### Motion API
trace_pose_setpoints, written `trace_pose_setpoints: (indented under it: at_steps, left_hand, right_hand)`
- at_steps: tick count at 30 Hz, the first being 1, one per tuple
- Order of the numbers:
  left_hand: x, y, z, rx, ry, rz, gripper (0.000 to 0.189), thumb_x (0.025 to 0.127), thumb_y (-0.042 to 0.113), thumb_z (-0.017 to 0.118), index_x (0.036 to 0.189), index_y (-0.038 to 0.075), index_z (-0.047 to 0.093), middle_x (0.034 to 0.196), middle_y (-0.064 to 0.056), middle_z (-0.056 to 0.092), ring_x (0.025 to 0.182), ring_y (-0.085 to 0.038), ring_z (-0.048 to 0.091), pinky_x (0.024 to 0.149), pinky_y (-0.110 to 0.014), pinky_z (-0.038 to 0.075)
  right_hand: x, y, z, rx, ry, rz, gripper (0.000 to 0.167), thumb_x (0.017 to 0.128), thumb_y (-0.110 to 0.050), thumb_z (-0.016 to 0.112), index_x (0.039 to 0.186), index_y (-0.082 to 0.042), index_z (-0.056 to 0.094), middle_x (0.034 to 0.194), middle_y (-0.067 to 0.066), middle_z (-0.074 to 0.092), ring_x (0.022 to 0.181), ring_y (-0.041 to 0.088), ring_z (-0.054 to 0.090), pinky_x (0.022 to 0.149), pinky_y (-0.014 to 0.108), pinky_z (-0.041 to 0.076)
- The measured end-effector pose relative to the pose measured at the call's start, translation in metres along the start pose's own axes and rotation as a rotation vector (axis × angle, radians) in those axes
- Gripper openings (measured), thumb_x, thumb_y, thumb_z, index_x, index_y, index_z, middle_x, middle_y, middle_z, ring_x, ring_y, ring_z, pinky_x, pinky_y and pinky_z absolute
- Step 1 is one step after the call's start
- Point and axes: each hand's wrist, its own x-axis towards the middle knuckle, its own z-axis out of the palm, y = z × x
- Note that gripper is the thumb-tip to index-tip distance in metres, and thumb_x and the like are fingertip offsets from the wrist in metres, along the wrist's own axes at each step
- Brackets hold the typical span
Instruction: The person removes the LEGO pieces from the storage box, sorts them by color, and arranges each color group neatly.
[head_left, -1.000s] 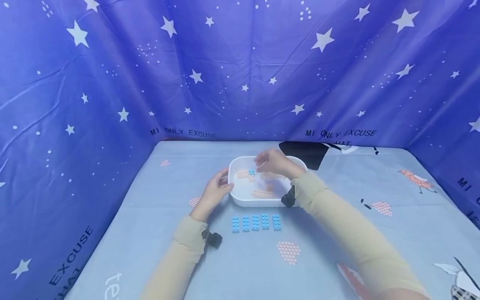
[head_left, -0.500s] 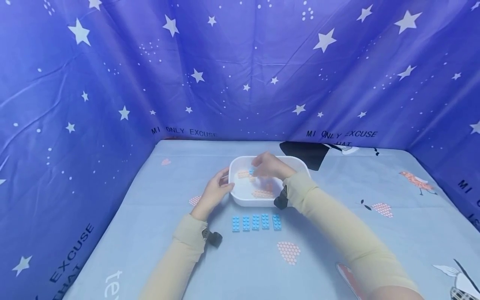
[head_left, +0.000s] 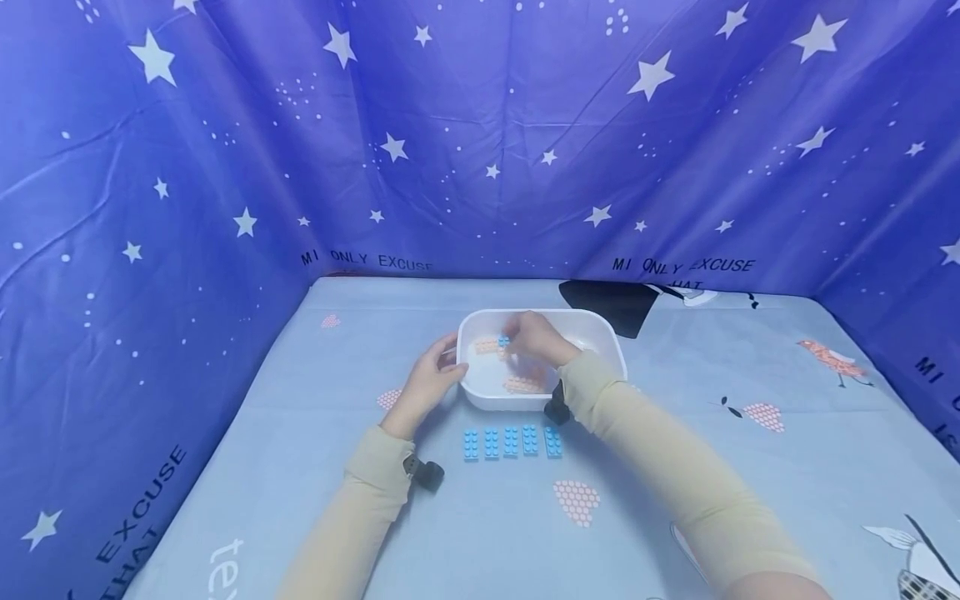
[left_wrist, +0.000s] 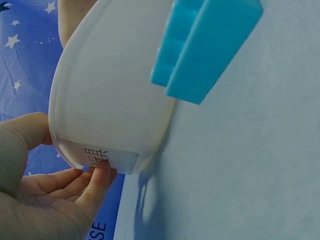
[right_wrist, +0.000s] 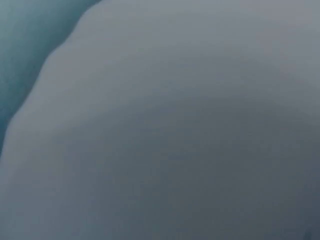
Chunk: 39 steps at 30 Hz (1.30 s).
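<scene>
R hand (head_left: 536,337) moved L inside wht bin (head_left: 506,403), nearer blue brick (head_left: 503,341).

The tub (head_left: 498,403) is plain white, and the label (left_wrist: 125,159) on its left end is pale with dark characters. Inside the tub, the loose bricks (head_left: 522,384) are peach-orange, while one small brick (head_left: 503,341) is bright blue. In front of the tub, the row of five bricks (head_left: 512,444) is all sky blue. Under the tub, the cloth (head_left: 465,533) is pale grey-blue, with a pink dotted heart (head_left: 577,502) in front of the tub and an orange-red bird (head_left: 831,358) far to its right. Behind the tub, the curtain (head_left: 457,83) is blue-violet with white stars, white dots and dark lettering. The sleeves (head_left: 341,525) beside the tub are pale cream.
</scene>
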Motion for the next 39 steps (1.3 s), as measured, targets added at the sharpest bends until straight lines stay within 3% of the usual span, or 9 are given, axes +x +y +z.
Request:
trace_pose_setpoints:
  at_steps: [14,23,30,37,39]
  left_hand:
    - [0.001,-0.001,0.000,-0.007,-0.001,0.008,0.062,0.093,0.012,0.059,0.150,0.011,0.035,0.152,-0.013,0.040,0.133,-0.034,0.048,0.109,-0.045,0.044]
    - [0.002,-0.001,0.000,-0.016,-0.006,0.008,0.063,0.093,0.012,0.060,0.150,0.011,0.034,0.150,-0.015,0.042,0.131,-0.034,0.050,0.107,-0.044,0.046]
    - [0.001,0.002,-0.001,0.004,0.001,0.001,0.062,0.094,0.013,0.059,0.151,0.012,0.033,0.150,-0.015,0.042,0.130,-0.034,0.051,0.107,-0.044,0.046]
    - [0.000,0.001,-0.001,0.010,0.002,0.001,0.061,0.094,0.012,0.059,0.150,0.012,0.034,0.150,-0.015,0.042,0.130,-0.034,0.051,0.107,-0.044,0.046]
    - [0.001,-0.001,0.000,0.006,0.001,0.001,0.061,0.093,0.012,0.060,0.150,0.012,0.035,0.150,-0.015,0.042,0.130,-0.034,0.051,0.107,-0.044,0.046]
  right_hand:
    - [0.010,0.001,0.008,-0.045,0.058,-0.039,0.045,0.073,0.005,0.069,0.118,0.005,0.065,0.118,0.021,0.067,0.114,0.033,0.061,0.103,0.038,0.050]
    - [0.009,0.000,0.009,-0.071,0.055,-0.040,0.030,0.085,-0.005,0.066,0.114,0.001,0.068,0.120,0.018,0.067,0.119,0.032,0.058,0.107,0.039,0.046]
    - [0.006,-0.004,0.009,-0.086,0.043,-0.041,0.043,0.075,0.006,0.066,0.118,0.003,0.066,0.123,0.021,0.065,0.123,0.034,0.056,0.108,0.042,0.045]
    - [0.006,-0.004,0.012,-0.113,0.072,-0.054,0.024,0.074,0.005,0.069,0.098,0.004,0.072,0.100,0.019,0.070,0.095,0.028,0.060,0.101,0.040,0.049]
    - [0.006,-0.004,0.013,-0.118,0.082,-0.043,0.025,0.074,0.004,0.070,0.098,0.002,0.073,0.101,0.016,0.070,0.095,0.026,0.060,0.102,0.040,0.049]
